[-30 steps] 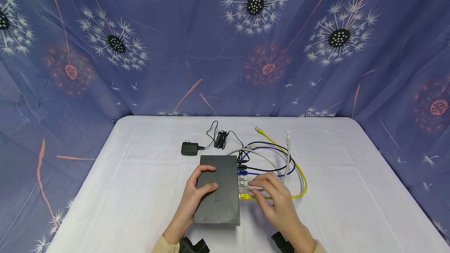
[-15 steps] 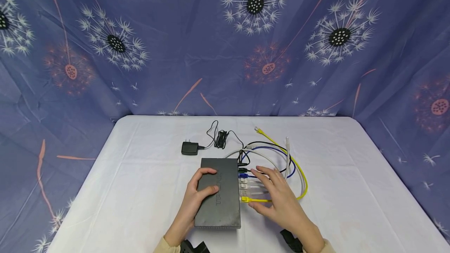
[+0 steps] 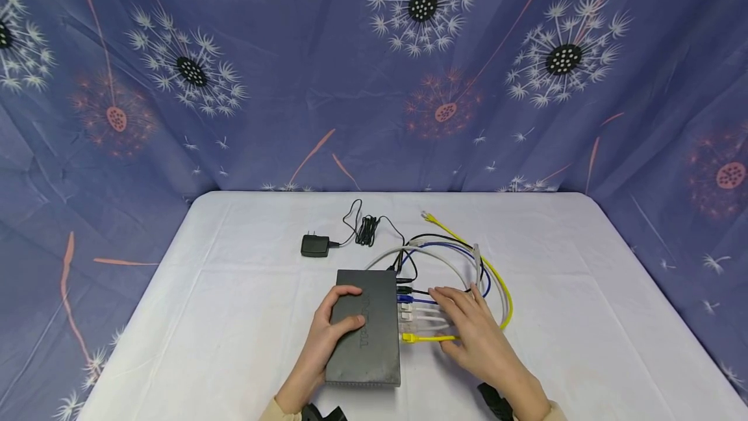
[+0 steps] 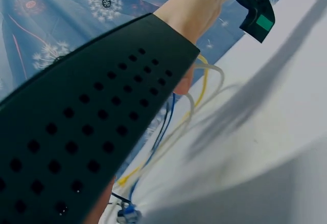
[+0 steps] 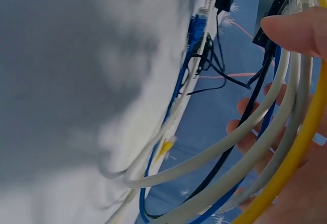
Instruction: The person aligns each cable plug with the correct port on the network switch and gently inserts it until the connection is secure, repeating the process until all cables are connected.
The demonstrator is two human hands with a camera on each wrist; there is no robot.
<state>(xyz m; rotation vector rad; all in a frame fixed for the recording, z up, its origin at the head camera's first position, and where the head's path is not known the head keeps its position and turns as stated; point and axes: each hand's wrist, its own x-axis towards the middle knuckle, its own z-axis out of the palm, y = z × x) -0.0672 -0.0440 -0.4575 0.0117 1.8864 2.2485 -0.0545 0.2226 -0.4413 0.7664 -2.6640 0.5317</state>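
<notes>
My left hand (image 3: 320, 336) grips the left side of a dark grey network switch (image 3: 376, 359), thumb and a finger showing on its top. Cables leave its right side: a yellow network cable (image 3: 429, 338) nearest me, then pale ones, a blue plug (image 3: 404, 299) and a black plug (image 3: 404, 290). Over these cables spreads my right hand (image 3: 482, 340). In the right wrist view its thumb (image 5: 294, 29) lies on the near side of the cables and its fingers (image 5: 250, 132) are behind them, well apart from the thumb. A dark wrist mount hides most of the left wrist view.
A black power adapter (image 3: 315, 245) lies at the back of the white table (image 3: 234, 317), its cord bundled (image 3: 367, 231) beside it. Loose cable ends, including a yellow plug (image 3: 431, 218) and a pale plug (image 3: 476, 251), lie behind the right hand. A blue patterned curtain (image 3: 327, 83) hangs beyond.
My right hand has gone from pinching near the pale plugs to spreading over the cables, farther right. The switch has shifted slightly toward me with the left hand, drawing the upright pale plug nearer.
</notes>
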